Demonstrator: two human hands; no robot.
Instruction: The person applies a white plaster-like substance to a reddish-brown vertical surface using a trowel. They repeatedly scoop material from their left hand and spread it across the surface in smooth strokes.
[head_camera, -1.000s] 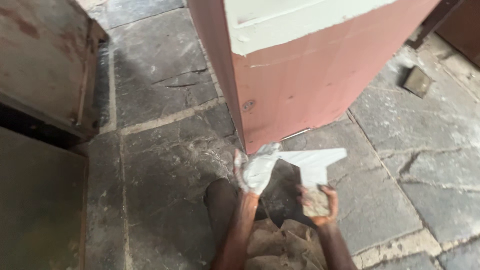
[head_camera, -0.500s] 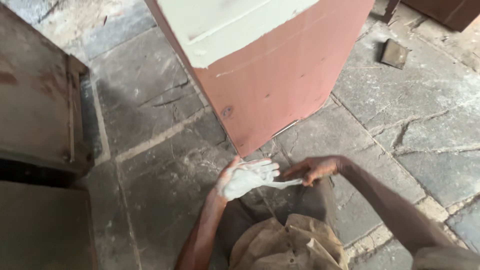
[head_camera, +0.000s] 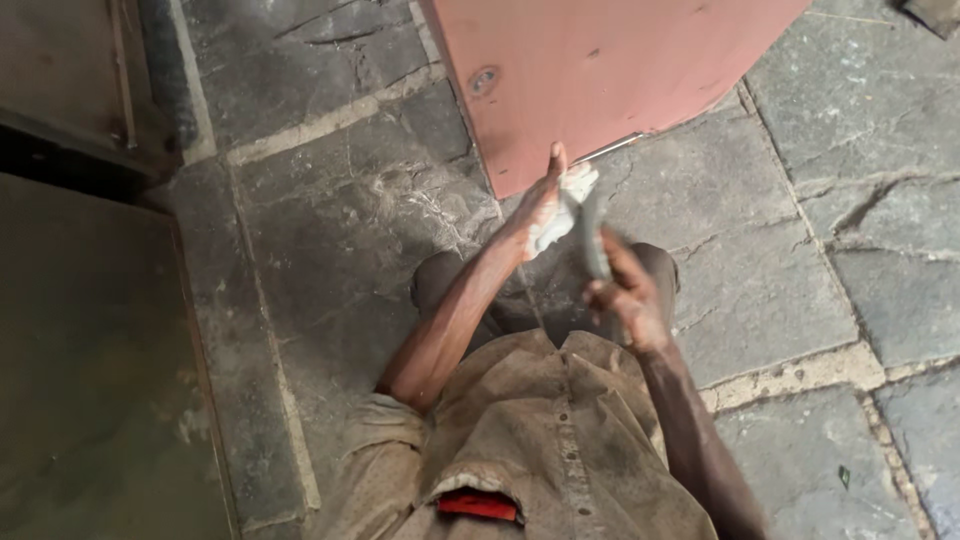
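The hands met just below the red board (head_camera: 610, 80), the left hand (head_camera: 540, 205) open and coated in white paste (head_camera: 565, 200), the right hand (head_camera: 625, 295) gripping a grey scraper (head_camera: 592, 235) against it, best drawn flat and gently across the palm.

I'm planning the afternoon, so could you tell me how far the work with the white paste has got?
Done: the pink panel looks bare where visible. In hand: the left hand cups white paste while the right hand holds a grey blade against it. Left: seemingly everything, since the paste is all on the hand.
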